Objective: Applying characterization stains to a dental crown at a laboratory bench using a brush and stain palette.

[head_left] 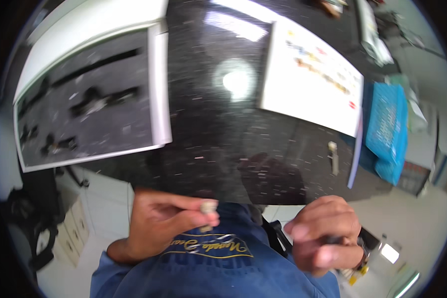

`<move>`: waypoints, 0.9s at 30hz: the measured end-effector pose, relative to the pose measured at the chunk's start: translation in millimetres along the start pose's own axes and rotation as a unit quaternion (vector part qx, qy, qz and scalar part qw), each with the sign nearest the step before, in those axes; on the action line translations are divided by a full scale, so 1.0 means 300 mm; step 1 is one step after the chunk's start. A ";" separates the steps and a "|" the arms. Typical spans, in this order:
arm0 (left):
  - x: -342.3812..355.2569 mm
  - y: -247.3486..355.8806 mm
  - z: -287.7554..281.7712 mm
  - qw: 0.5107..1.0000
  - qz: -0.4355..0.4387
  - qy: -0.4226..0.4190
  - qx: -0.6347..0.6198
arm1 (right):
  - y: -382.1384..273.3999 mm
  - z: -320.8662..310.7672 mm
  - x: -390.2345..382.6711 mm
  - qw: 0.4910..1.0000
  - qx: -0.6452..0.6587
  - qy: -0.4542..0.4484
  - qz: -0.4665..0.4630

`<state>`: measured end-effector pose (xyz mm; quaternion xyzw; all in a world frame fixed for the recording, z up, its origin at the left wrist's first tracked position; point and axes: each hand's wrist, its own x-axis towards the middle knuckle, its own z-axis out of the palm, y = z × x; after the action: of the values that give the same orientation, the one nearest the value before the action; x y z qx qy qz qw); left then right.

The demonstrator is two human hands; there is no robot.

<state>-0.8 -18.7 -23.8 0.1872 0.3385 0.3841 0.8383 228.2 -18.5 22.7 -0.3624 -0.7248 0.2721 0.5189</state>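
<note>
My left hand (pixel 169 218) is closed in a pinch on a small pale beige piece (pixel 208 207), held in front of the blue shirt near the table's front edge. My right hand (pixel 325 233), at the lower right, has curled fingers around a small dark object (pixel 334 240), mostly hidden and too blurred to name. Beyond it on the glossy black table (pixel 198 124) lies a slim pale piece (pixel 334 161) with a lighter end, beside a long lavender strip (pixel 354 166).
A white-framed box (pixel 159 84) with dark foam cutouts fills the back left. A white board (pixel 305 89) carrying several small coloured bits sits back right, next to a bright blue bag (pixel 385 129). Cabinets (pixel 77 228) and a dark chair (pixel 35 238) show below the table at left.
</note>
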 end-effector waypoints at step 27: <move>0.134 -0.326 0.086 0.953 -0.155 -0.069 0.252 | -0.066 0.061 -0.528 0.947 -0.094 0.177 0.251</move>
<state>87.2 -51.1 -79.0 0.3639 0.3901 0.1373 0.8346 237.3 -158.4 -55.5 -0.6224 -0.5288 0.2557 0.5174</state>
